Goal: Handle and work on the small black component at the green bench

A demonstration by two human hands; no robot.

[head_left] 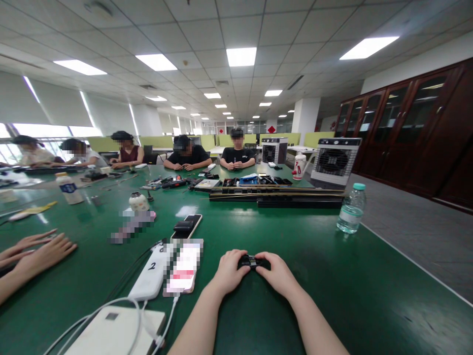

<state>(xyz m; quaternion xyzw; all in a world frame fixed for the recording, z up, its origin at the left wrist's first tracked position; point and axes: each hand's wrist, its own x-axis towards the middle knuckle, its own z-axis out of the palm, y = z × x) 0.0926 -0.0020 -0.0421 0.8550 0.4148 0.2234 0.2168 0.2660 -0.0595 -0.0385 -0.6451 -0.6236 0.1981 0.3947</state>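
Black with a paler middle, a small handheld piece (253, 262) is to the right of the lit smartphone (184, 266), gripped between the nearly closed thumb and fingers of the left hand (229, 268) at one end and of the right hand (276, 271) at the other. Work on it looks under way, as both hands have hold of it; the fingers cover too much to tell what is done or left.
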